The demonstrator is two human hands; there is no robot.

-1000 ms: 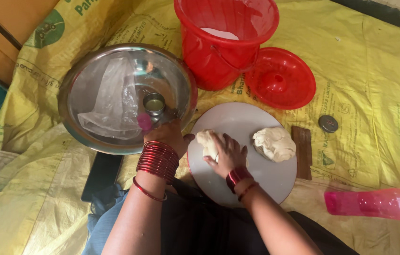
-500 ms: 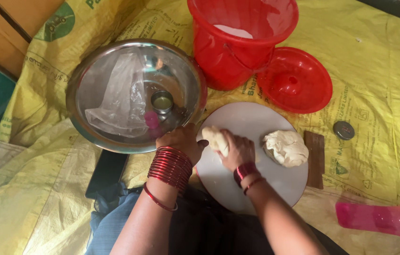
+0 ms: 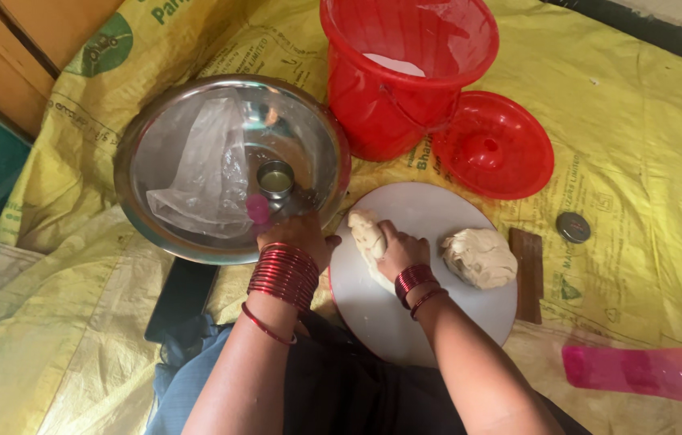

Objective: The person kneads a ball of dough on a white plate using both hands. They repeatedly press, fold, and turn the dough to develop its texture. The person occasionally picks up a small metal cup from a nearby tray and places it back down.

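A round white board (image 3: pixel 429 314) lies on the yellow sheet in front of me. My right hand (image 3: pixel 401 251) presses down on a small piece of dough (image 3: pixel 366 234) at the board's left side. A larger lump of dough (image 3: pixel 479 258) rests on the right part of the board. My left hand (image 3: pixel 299 238), with red bangles on the wrist, rests on the near rim of a large steel bowl (image 3: pixel 147 153). Whether it grips the rim I cannot tell. Inside the bowl are a clear plastic bag (image 3: pixel 200 173), a small steel cup (image 3: pixel 275 179) and a small pink object (image 3: pixel 258 209).
A red bucket (image 3: pixel 405 72) with white flour inside stands behind the board, its red lid (image 3: pixel 495 145) beside it. A brown wooden piece (image 3: pixel 528 274) lies right of the board, a round dark cap (image 3: pixel 574 227) farther right, a pink bottle (image 3: pixel 647 372) at lower right. Wooden boards at top left.
My right hand has rolled the small dough piece up and left across the board. My left hand stays at the bowl's rim. The camera has shifted slightly.
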